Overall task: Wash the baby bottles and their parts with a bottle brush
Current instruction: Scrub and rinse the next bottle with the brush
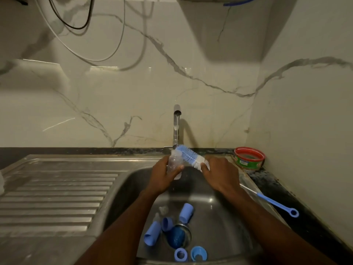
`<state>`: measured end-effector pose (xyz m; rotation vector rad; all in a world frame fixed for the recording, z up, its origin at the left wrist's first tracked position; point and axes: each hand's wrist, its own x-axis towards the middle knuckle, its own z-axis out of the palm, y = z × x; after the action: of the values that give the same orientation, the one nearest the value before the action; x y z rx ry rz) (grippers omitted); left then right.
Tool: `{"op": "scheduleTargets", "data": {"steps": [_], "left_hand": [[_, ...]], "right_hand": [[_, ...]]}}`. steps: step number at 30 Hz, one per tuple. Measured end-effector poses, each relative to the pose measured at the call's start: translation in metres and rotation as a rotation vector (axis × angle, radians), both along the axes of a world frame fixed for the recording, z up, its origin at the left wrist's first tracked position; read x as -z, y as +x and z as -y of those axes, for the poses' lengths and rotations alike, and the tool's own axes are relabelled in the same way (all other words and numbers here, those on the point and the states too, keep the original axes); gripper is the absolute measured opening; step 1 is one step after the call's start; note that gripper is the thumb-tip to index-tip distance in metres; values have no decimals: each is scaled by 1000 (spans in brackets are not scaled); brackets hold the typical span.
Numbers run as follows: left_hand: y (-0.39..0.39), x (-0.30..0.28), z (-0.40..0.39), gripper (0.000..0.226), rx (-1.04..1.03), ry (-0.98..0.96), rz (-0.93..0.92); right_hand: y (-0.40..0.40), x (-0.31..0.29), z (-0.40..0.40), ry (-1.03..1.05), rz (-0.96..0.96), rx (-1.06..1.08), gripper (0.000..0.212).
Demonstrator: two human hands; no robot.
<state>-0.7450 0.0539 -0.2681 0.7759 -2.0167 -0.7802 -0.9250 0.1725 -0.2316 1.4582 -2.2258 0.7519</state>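
Looking down from the head camera, I see the big steel sink (225,213) first, with its ridged drain board (57,192) stretching off to the left. A marble wall (95,96) stands behind it. A thin stream of water falls from the tap (176,119).

Over the basin, my left hand (164,175) has its grip closed around a clear baby bottle (174,163). The fingers wrap the back and the thumb presses across the front. The bottle stands nearly upright, long way up and down, with its open mouth at the top, under the water.

My right hand (222,174) has a tight grip on the bottle brush (189,156), pinching it at the white end of the bristles. The handle is hidden, so I cannot tell how the rest of that hand holds it. The brush lies on a slant. Its long way runs from my right hand up and to the left, and its blue tip is right at the bottle's mouth. I cannot tell if the tip is inside.

On the dark surface (282,190) to the right lies a thin blue brush (275,202), slanted, with its ring end nearest me. A red and green tub (249,156) sits in the corner.

Down in the basin, near the drain, lie blue caps (186,213), blue rings (180,254) and a clear teat (163,209).
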Motion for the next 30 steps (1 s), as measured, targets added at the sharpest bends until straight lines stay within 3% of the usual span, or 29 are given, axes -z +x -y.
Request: {"op": "scheduleTargets", "data": {"steps": [4,11,14,19,22,27,30], "left_hand": [[0,5,6,43,-150,63,32],[-5,3,-11,33,192,-22,228],[-5,1,-8,34,168,79,157],[-1,0,2,42,-56,259,3],[0,3,3,36,22,232,62],[-7,5,-9,21,179,27,221],[-4,0,-6,33,166,80,159]], "right_hand": [[14,2,2,-4,-62,-33,30],[12,-4,6,30,-68,-40,21],[6,-3,1,2,-90,-42,17],[0,-4,-7,20,-97,-104,20],[8,-5,-6,67,-101,-138,20],[21,-7,3,71,-137,-152,22],[19,-6,4,68,-163,-115,13]]}}
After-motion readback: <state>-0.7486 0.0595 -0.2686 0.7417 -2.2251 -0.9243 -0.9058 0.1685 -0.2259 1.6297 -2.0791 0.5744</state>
